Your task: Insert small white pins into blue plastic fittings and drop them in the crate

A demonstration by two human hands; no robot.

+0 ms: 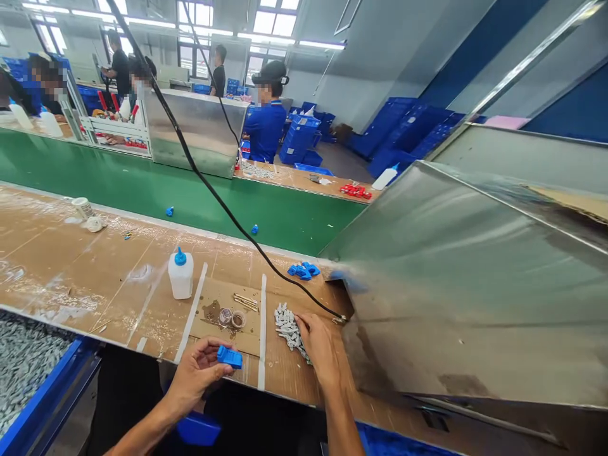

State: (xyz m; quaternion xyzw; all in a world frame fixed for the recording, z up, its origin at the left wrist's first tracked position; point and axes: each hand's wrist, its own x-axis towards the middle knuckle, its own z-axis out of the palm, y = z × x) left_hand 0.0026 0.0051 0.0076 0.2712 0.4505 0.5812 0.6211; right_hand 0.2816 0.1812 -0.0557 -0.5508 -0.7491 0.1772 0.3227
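My left hand [199, 369] is closed on a small blue plastic part [230, 357], gripped between thumb and fingers above the front edge of the bench. On the right, my right hand [315, 342] reaches to a pile of small grey plastic pieces [286, 326]. Its thumb and fingertips are drawn together at the pile's right side; what they pinch, if anything, is hidden. Between the hands lies a cardboard sheet [209, 327] with two small round pots [238, 320] and several thin wooden sticks [246, 302].
A white bottle with blue cap [181, 277] stands left of the cardboard. More blue parts [304, 271] lie behind the grey pile. A black cable [209, 183] hangs across the view. A metal panel [456, 297] bounds the right. Beyond runs a green conveyor belt [199, 202]; people sit opposite.
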